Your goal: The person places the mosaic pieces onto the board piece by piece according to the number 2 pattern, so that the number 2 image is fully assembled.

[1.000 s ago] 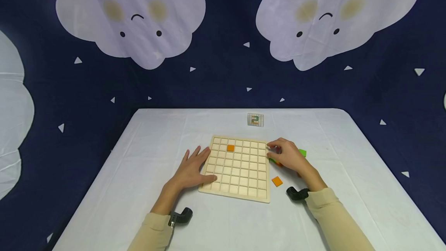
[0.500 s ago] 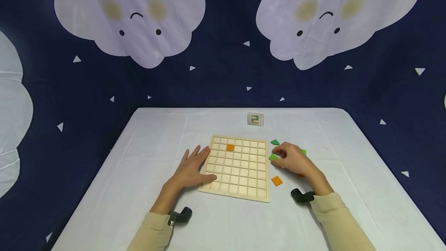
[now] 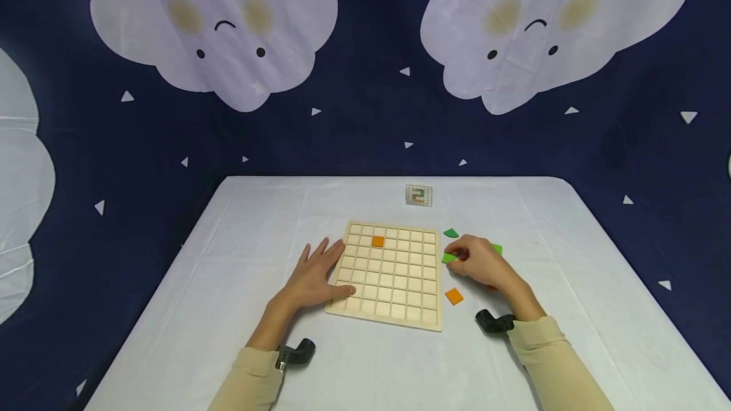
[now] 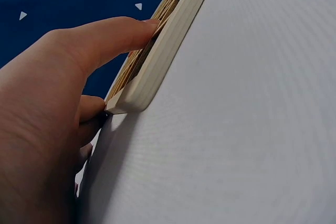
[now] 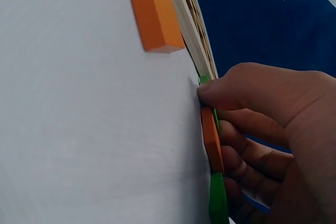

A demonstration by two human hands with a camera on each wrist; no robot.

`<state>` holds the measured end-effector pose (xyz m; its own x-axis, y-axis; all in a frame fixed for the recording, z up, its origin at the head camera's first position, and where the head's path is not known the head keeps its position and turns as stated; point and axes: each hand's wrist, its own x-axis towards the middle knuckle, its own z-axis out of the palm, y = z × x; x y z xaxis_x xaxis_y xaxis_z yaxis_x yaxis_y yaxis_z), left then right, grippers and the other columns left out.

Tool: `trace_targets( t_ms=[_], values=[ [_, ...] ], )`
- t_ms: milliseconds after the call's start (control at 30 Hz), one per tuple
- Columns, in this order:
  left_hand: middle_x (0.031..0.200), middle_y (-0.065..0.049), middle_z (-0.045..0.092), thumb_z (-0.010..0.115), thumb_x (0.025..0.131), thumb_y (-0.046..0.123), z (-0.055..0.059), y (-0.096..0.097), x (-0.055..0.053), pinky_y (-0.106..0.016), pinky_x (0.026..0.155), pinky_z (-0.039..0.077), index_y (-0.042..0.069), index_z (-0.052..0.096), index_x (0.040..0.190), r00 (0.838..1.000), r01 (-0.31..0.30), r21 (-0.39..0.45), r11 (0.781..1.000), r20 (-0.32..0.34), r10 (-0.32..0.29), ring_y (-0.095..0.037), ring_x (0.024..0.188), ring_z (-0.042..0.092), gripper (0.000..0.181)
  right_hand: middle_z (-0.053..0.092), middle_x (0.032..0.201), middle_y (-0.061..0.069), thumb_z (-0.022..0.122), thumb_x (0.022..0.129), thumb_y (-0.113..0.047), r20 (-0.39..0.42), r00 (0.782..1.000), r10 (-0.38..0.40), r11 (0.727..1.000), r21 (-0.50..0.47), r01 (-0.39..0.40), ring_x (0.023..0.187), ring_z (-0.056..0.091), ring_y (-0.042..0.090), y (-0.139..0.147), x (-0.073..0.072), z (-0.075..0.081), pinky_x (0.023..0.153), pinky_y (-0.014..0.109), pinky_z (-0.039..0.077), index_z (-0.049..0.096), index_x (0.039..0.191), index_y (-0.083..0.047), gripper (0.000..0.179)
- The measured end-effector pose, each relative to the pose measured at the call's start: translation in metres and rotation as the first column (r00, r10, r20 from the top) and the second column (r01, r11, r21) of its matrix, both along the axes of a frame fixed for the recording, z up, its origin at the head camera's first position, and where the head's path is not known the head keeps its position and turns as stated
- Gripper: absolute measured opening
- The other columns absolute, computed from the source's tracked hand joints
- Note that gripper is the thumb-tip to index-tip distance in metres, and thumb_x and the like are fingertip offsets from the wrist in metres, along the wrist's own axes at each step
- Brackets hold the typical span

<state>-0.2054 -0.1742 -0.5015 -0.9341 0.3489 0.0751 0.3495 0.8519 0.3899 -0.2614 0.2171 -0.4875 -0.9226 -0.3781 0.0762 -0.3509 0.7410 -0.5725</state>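
My left hand (image 3: 313,281) lies with spread fingers along the left edge of a wooden grid board (image 3: 388,274). Its thumb rests over the board's rim, as the left wrist view shows close up. Past the board's right edge, my right hand (image 3: 480,262) has thumb and fingertips at a light green tile (image 3: 449,259), pinching it low over the cloth. In the right wrist view an orange tile (image 5: 211,140) and a darker green tile (image 5: 218,200) lie just beyond that thumb. One orange square tile (image 3: 377,241) sits in a cell near the board's top.
A loose orange square (image 3: 454,296) lies right of the board. Beyond the right hand is a dark green curved piece (image 3: 451,233). Another green tile (image 3: 496,249) shows partly behind the wrist. A small pattern card (image 3: 419,196) stands at the back of the white-covered table (image 3: 274,208).
The right hand has drawn back rightward from the board's edge, uncovering the dark green curved piece and the light green tile. The left hand stays in place.
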Motion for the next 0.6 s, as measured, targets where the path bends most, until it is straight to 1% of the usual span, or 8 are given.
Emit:
trace_targets(
  t_ms=[200, 333, 533, 600],
  values=[
    [0.157, 0.005, 0.022, 0.059, 0.072, 0.076, 0.0003, -0.0004, 0.0001, -0.045, 0.115, -0.005, 0.015, 0.026, 0.153, 1.0, -0.001, -0.01, 1.0, 0.008, 0.001, -0.018, 0.145, 0.007, 0.106, 0.059, 0.084, -0.004, 0.079, 0.077, -0.019, 0.002, 1.0, -0.001, 1.0, -0.012, 0.001, 0.074, 0.052, 0.015, 0.0002, -0.0003, 0.0004, 0.065, 0.032, 0.045, 0.073, 0.103, -0.012, 0.028],
    [0.157, 0.005, 0.023, 0.06, 0.073, 0.075, 0.0007, -0.0003, 0.0002, -0.046, 0.115, -0.005, 0.015, 0.027, 0.153, 1.0, 0.0, -0.009, 1.0, 0.01, 0.0, -0.018, 0.145, 0.007, 0.105, 0.058, 0.084, -0.004, 0.079, 0.077, -0.018, -0.003, 1.0, 0.0, 1.0, -0.017, 0.0, 0.074, 0.051, 0.015, -0.0005, -0.0014, 0.0011, 0.064, 0.032, 0.045, 0.073, 0.104, -0.012, 0.029],
    [0.156, 0.002, 0.026, 0.063, 0.073, 0.072, 0.0022, 0.0007, 0.0009, -0.048, 0.115, -0.003, 0.012, 0.029, 0.152, 1.0, -0.004, 0.001, 1.0, -0.002, 0.004, -0.02, 0.145, 0.01, 0.105, 0.057, 0.083, -0.003, 0.079, 0.077, -0.019, -0.03, 0.999, 0.014, 1.0, -0.026, -0.015, 0.072, 0.05, 0.016, -0.0054, -0.0038, 0.0048, 0.06, 0.032, 0.043, 0.073, 0.105, -0.013, 0.029],
    [0.156, 0.003, 0.025, 0.061, 0.073, 0.074, 0.0024, 0.0011, 0.0006, -0.047, 0.115, -0.003, 0.013, 0.028, 0.152, 1.0, -0.005, -0.01, 1.0, 0.001, 0.005, -0.02, 0.145, 0.009, 0.105, 0.057, 0.083, -0.003, 0.079, 0.078, -0.02, -0.044, 0.999, 0.023, 0.999, -0.029, -0.024, 0.071, 0.05, 0.016, -0.0077, -0.0047, 0.0062, 0.059, 0.032, 0.043, 0.073, 0.105, -0.013, 0.029]
  ],
)
